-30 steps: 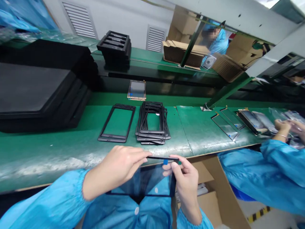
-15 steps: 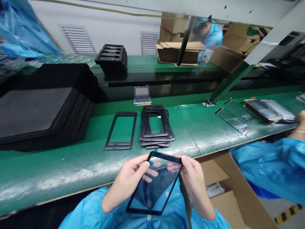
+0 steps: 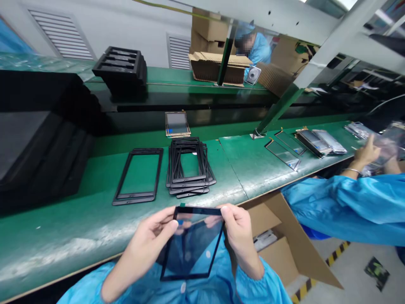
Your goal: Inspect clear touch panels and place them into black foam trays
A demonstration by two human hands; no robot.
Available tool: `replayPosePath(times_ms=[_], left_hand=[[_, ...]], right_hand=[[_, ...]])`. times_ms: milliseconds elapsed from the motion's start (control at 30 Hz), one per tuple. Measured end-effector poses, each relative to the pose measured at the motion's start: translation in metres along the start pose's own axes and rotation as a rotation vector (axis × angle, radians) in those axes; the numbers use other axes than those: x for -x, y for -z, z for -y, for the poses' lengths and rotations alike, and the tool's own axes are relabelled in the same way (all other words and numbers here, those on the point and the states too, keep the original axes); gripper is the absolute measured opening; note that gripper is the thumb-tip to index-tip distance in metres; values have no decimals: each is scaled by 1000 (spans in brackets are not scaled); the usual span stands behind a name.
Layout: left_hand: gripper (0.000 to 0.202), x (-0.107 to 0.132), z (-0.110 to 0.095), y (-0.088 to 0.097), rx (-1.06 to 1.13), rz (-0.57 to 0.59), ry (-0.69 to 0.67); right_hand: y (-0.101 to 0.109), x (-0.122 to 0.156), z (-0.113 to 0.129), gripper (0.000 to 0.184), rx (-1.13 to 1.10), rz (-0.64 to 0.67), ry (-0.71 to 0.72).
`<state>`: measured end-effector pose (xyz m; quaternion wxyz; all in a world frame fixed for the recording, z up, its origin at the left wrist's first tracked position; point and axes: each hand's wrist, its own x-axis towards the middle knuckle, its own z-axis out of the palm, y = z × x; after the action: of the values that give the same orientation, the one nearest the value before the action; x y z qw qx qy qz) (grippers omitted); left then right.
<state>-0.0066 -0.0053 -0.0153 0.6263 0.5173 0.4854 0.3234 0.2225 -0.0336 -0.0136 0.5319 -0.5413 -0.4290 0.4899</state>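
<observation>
Holding a glass panel (image 3: 193, 249), black-bordered and see-through, at six o'clock in the view, before a blue smock (image 3: 183, 291); gripping its ten o'clock corner with the left hand (image 3: 148, 236), thumb on the near face, fingers behind, next to a small blue tab (image 3: 180, 222); pinching its one o'clock corner with the right hand (image 3: 238, 223), thumb likewise on the near face; bearing a green tab (image 3: 182, 204) at eleven o'clock on the upper edge; counting hours from the panel: at twelve, on the green bench (image 3: 79, 219), an untidy stack of black frames (image 3: 188, 180), and past it a small pile of screens (image 3: 177, 123); between ten and eleven, overlapping loose frames (image 3: 136, 196); at eleven, nested black trays (image 3: 122, 71); at two, bordered glass panes (image 3: 282, 156) near a further pile (image 3: 319, 142); between two and three, a co-worker's hands (image 3: 367, 154), blurred, at clear plastic, too unclear to tell the grip; at three, below the bench, an open cardboard box (image 3: 300, 242).
</observation>
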Motion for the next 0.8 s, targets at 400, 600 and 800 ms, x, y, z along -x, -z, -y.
replayPosePath(times_ms=[400,600,800], left_hand=[[46,-7,-9,11,-21,-5,29],[51,-4,1,18,110,-184,-12],[46,2,2,23,15,-186,-50]], right_hand=[[29,-17,-13,34,220,-230,153],[36,-3,-37,48,-147,-117,-140],[21,4,-25,42,-152,-166,-99]])
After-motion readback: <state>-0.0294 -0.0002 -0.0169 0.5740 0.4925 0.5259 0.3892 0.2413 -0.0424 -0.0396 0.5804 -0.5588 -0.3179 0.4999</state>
